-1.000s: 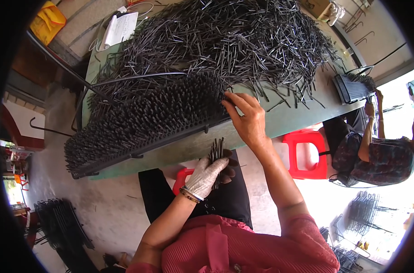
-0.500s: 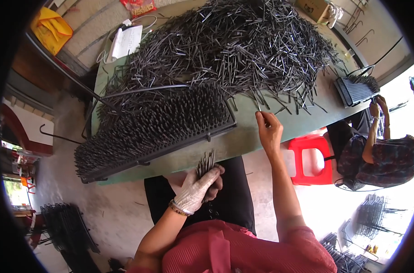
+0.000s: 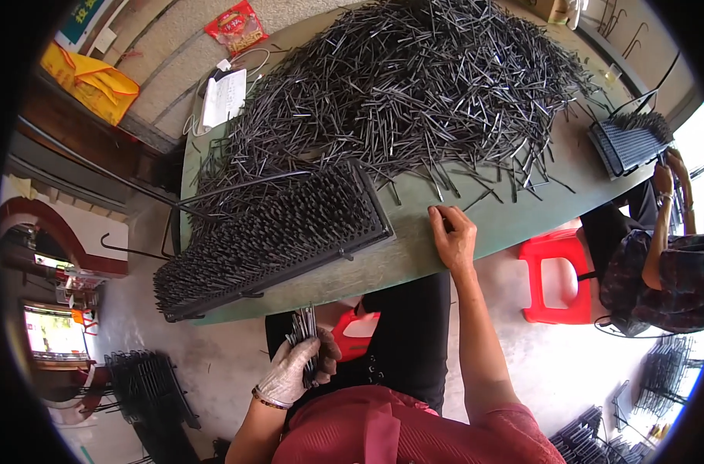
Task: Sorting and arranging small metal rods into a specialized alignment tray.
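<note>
One green table (image 3: pixel 522 220). One large heap of black metal pins (image 3: pixel 414 93), too many to count. Two black racks on the table: one large rack (image 3: pixel 271 232), one smaller rack (image 3: pixel 627 143). Two red stools: one (image 3: pixel 553 271), another (image 3: pixel 356 332). Two persons present. One glove (image 3: pixel 286 375), one yellow bag (image 3: pixel 93 81).

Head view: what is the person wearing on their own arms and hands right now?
The left hand wears a pale, light-grey knit work glove, with a thin bracelet at the wrist just below its cuff. The right hand is bare, with no glove. Both forearms are uncovered; short red patterned sleeves end near the elbows.
</note>
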### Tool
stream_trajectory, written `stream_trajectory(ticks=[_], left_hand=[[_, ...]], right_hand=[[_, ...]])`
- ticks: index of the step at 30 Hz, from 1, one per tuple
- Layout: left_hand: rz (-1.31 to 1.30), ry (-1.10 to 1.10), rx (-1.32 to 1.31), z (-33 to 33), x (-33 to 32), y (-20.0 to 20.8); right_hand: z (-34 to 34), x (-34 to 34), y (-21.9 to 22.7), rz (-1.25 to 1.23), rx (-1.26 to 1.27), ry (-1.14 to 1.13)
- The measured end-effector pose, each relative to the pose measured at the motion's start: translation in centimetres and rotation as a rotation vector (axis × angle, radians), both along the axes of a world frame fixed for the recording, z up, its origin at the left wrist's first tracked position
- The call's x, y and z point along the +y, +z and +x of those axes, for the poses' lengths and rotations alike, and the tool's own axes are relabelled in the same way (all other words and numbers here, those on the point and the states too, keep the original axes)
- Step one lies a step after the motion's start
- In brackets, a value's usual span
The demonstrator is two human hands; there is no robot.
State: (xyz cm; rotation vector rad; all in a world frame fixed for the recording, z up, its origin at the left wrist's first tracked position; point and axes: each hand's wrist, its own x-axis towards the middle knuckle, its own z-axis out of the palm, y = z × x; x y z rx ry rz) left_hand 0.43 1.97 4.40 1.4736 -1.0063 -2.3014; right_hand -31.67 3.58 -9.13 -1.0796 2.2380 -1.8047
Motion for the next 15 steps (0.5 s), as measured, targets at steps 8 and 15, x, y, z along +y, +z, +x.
stream_trajectory(ticks=[8, 15], left_hand=[[-0.073, -0.276, -0.022, -5.8, -2.2, 0.9], [-0.091, -0.481, -0.037, -8.5, -3.8, -0.8]], right_hand=[[5.2, 3.9, 7.3, -0.021, -0.562, 0.775], [6.1, 3.2, 7.6, 0.073, -0.818, 0.761]])
